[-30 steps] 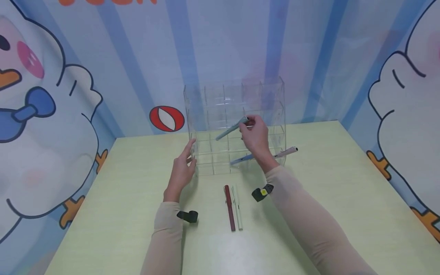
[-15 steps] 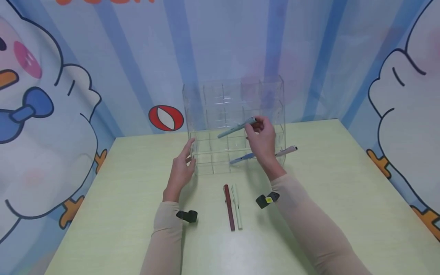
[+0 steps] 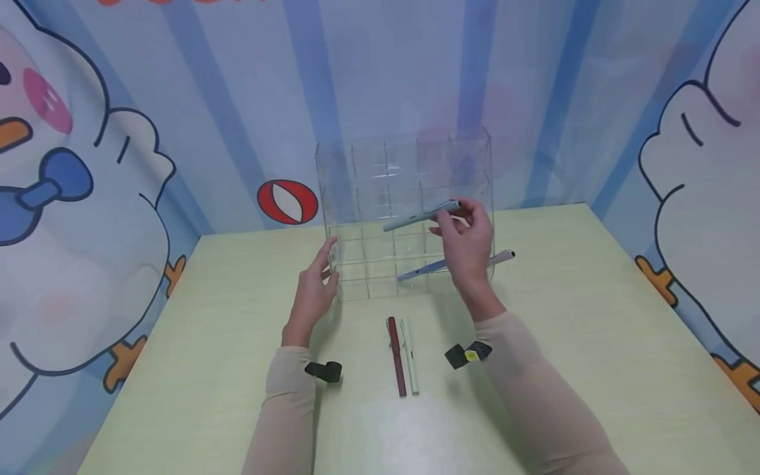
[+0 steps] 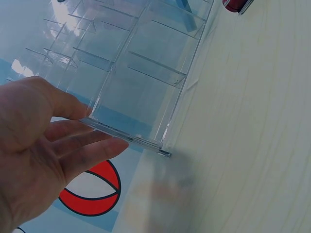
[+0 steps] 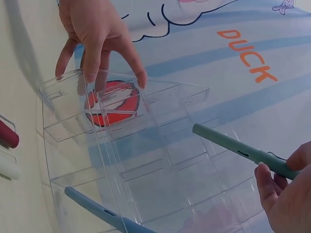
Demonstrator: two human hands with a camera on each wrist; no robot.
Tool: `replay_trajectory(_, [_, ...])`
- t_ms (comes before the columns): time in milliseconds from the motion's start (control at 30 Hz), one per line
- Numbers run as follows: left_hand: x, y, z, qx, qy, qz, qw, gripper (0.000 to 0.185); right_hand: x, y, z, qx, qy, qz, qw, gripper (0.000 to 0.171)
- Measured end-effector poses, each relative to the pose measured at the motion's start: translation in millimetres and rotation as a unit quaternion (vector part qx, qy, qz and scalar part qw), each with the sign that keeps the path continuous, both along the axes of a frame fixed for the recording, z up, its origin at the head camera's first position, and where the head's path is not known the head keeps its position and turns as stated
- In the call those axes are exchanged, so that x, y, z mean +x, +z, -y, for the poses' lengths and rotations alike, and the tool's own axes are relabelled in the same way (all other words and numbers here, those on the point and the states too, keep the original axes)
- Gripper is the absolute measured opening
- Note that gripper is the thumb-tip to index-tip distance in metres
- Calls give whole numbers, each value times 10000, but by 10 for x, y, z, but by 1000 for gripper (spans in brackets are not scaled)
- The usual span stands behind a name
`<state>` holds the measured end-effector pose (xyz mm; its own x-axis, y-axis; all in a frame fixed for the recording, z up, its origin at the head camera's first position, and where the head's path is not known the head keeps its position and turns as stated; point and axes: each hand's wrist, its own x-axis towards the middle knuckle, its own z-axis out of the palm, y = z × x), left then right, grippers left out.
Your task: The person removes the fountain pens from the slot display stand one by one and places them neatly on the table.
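A clear acrylic rack [image 3: 404,198] with many small compartments stands at the back of the pale green table [image 3: 594,330]. My right hand [image 3: 466,241] pinches a grey-green pen [image 3: 421,216] by its rear end, its front end pointing left in front of the rack's middle row; the same pen [image 5: 238,144] shows in the right wrist view. My left hand [image 3: 315,290] rests with straight fingers against the rack's left edge [image 4: 129,141]. A blue pen [image 3: 424,268] lies slanted in a lower compartment, and a pinkish pen end [image 3: 501,256] sticks out at the rack's right.
A dark red pen [image 3: 396,356] and a pale green pen [image 3: 411,356] lie side by side on the table in front of the rack. A cartoon duck backdrop [image 3: 89,165] closes off the back and sides.
My right hand has carried the grey-green pen up and to the right, and the pen lies flatter. The left hand has stayed at the rack's edge.
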<state>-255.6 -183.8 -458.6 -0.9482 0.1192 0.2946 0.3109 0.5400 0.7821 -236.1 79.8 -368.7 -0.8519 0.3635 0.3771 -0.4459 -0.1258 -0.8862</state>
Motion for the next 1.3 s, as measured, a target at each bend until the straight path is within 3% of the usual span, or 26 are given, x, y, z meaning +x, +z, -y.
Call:
replay_trajectory(500, [-9, 36, -33, -41, -31, 13, 10000, 74, 162, 46, -58, -779, 153, -909, 9927, 36])
replay_trajectory(800, [6, 46, -37, -42, 2, 119, 9999, 75, 197, 5, -80, -785, 410, -1213, 9887, 44])
replay_trajectory(1000, [-1, 38, -22, -9, -12, 85, 10000, 76, 220, -20, -99, -682, 609, -1254, 9879, 43])
replay_trajectory(1300, [3, 9, 1, -4, 16, 100, 9999, 75, 270, -51, -140, -342, 809, -928, 9918, 36])
